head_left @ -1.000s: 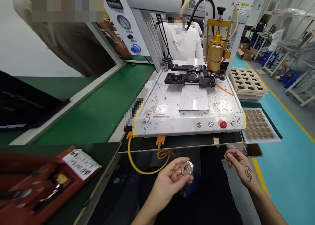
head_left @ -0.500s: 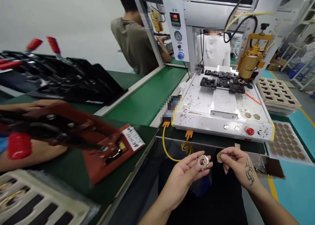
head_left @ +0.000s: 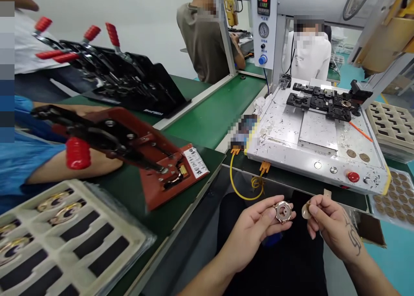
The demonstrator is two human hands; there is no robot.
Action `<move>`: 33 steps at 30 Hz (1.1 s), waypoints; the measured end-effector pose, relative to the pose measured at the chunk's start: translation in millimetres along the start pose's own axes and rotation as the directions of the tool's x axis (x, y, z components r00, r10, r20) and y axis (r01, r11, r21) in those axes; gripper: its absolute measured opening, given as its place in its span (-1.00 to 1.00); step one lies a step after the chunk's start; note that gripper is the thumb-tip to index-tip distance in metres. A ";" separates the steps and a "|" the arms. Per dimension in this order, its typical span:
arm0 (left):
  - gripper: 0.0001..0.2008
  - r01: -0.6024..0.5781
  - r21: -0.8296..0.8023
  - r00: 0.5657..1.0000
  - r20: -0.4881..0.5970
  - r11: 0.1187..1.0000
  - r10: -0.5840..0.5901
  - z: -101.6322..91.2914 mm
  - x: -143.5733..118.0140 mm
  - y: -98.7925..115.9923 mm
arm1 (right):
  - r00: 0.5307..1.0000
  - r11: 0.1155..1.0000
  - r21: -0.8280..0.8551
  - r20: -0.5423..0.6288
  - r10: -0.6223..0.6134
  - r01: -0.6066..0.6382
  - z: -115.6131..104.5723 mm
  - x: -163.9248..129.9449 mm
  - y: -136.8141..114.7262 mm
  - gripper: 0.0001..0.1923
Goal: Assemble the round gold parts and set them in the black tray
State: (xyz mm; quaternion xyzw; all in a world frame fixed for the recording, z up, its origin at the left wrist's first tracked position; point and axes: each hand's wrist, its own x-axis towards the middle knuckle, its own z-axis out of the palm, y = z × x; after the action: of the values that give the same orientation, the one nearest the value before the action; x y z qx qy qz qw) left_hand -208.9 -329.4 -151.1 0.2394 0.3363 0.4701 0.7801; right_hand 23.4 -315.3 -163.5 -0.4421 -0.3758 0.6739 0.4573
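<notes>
Our left hand [head_left: 255, 225] pinches a round metal ring part [head_left: 283, 211] (fingertips closed on it); just beside, our right hand [head_left: 330, 225] clasps a tan disc [head_left: 305, 210].

Disc [head_left: 305, 210] in the right hand [head_left: 333, 227]: largely covered by the fingers, its face unreadable. Foam tray [head_left: 64, 240]: cut off at left and bottom edges. Gold dispensing head [head_left: 388, 37]: cropped by the right edge, motion-blurred

Factory assembly line: green conveyor belt [head_left: 210, 114], dispensing machine [head_left: 320, 132], part trays [head_left: 64, 240], seated workers.
</notes>
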 end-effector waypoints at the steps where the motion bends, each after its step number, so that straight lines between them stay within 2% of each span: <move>1: -0.52 -0.001 -0.004 1.000 0.000 1.000 0.001 0.1 -0.4 0.0 | 1.000 1.000 0.010 0.005 0.008 -0.008 2.0 -0.7 -2.3 -0.63; 9: -0.53 -0.011 -0.011 1.000 -0.005 1.000 0.011 0.9 -4.0 0.0 | 0.999 0.999 0.013 0.019 0.032 -0.032 4.9 -2.4 -6.5 -0.64; 23: -0.54 0.072 -0.080 0.997 -0.004 0.994 -0.073 3.0 -2.9 1.8 | 1.000 0.998 -0.056 0.007 0.013 -0.013 0.3 -8.4 -5.9 -0.68; 33: -0.54 -0.017 -0.023 1.000 -0.014 1.000 0.017 3.5 -6.6 -5.2 | 0.999 0.998 -0.054 0.028 0.026 -0.025 -2.2 -12.5 -4.1 -0.68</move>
State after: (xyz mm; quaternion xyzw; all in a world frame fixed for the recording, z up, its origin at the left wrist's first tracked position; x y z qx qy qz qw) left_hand -205.5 -337.9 -150.4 0.2301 0.3343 0.4820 0.7765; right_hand 29.0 -325.7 -157.3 -0.4494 -0.3945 0.6756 0.4313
